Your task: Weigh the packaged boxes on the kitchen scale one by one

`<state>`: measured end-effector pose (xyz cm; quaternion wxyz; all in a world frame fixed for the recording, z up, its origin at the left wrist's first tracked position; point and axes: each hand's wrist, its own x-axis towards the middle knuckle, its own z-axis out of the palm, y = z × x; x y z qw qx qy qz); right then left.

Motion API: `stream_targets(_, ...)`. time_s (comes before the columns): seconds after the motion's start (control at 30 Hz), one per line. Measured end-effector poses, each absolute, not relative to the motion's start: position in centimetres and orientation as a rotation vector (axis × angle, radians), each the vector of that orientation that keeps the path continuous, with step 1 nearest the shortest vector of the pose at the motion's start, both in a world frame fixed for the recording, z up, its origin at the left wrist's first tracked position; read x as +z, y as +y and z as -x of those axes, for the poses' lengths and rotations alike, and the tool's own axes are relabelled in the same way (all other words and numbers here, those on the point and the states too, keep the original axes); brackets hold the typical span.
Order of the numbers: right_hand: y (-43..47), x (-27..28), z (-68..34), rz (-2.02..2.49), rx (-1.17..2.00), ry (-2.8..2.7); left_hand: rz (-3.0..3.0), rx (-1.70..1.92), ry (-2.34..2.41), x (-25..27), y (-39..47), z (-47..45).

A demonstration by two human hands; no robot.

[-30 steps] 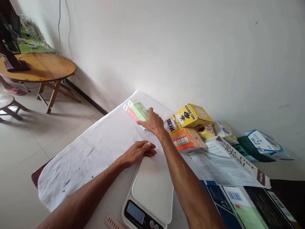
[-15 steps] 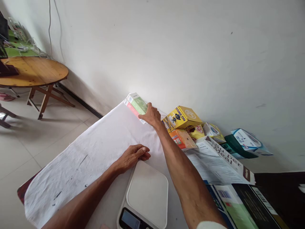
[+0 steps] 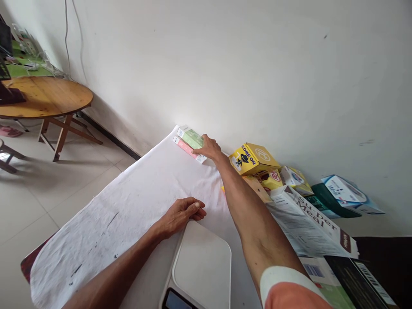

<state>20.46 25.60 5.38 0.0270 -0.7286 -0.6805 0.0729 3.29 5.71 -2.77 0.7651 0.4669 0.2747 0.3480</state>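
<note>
1. White cloth [image 3: 128,193], creased and dark-marked, spread over a dark red table [image 3: 30,259] beside a pale wall [image 3: 257,73].
2. Green-and-white carton [image 3: 192,137] and pink-and-white carton [image 3: 186,146], laid side by side at the cloth's far end.
3. Right hand [image 3: 209,147]: placed at the cartons' near ends, thumb set by the pink one; whether its grip is firm or merely resting cannot be told.
4. Left hand [image 3: 184,211]: fingers loosely curled, held at the far end of a white flat-topped scale [image 3: 202,262]; palm hidden, grip closure not determinable.
5. Yellow "COME ON" box [image 3: 254,159], stacked among other packages, right side.
</note>
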Motion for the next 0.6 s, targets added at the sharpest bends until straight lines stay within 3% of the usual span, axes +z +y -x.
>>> stream_targets(0.37, 24.5, 5.7, -19.5, 2.228, 0.227, -2.037, -1.065, 0.737, 0.602, -2.7, 5.8, -3.1)
stream_targets(0.6, 12.2, 8.0, -16.7, 1.911, -0.058, -1.945, -1.173, 0.730, 0.602, -2.7, 5.8, -3.1)
